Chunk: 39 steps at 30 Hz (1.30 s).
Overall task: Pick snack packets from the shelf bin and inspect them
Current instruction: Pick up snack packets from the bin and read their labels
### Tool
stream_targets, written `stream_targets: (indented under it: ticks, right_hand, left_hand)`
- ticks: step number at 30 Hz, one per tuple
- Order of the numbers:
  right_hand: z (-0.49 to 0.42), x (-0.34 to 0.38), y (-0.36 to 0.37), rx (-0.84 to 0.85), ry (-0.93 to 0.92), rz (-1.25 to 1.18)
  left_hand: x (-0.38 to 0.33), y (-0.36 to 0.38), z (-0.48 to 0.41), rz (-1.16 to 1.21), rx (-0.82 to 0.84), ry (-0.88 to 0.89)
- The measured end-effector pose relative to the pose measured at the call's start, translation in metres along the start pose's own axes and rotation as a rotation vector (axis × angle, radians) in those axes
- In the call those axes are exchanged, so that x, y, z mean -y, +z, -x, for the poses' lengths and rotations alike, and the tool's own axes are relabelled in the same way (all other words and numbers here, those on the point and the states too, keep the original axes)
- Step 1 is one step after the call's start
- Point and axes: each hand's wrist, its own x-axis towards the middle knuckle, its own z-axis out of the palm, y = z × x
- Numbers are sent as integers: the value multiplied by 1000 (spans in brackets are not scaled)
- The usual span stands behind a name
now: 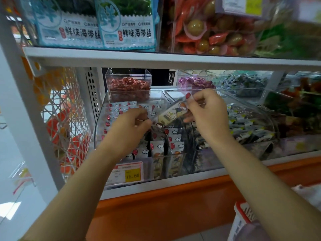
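A long white snack packet (171, 114) with a cartoon print and red marks is stretched at a slant between both hands, above the clear shelf bin (175, 156). My left hand (132, 124) pinches its lower left end. My right hand (208, 110) pinches its upper right end. Several more packets (173, 145) of the same kind lie in the bin, white with red balloons and clouds.
A yellow price tag (132, 175) sits on the bin front. A small clear box of red sweets (128, 86) stands behind. Bins of dark packets (250, 122) lie to the right. Seaweed bags (126, 32) hang on the shelf above. A red-rimmed basket (243, 218) is at lower right.
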Motion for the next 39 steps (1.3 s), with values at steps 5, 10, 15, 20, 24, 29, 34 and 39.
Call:
stream_targets:
  ticks: [5, 10, 15, 20, 24, 29, 34, 39]
  right_hand:
    - [19, -6, -6, 51, 204, -326]
    - [24, -11, -7, 86, 372, -618]
    - [24, -9, -8, 135, 485, -774]
    - [23, -11, -7, 82, 576, -846]
    - [22, -10, -6, 55, 621, -907]
    - [22, -10, -6, -4, 575, -857]
    - [23, -13, -6, -15, 478, -722]
    - [23, -15, -5, 7, 394, -626]
  left_hand:
    - [-3, 2, 7, 27, 31, -27]
    - [-3, -3, 10, 273, 18, -166]
    - [-1, -5, 8, 628, -42, -358]
    - [-5, -3, 6, 950, -85, -413]
    - [-10, 5, 5, 955, -146, -389]
    - [-15, 9, 3, 1050, -135, -393]
    - [-13, 9, 3, 1081, -108, -412]
    - [-11, 7, 3, 1158, -89, -456]
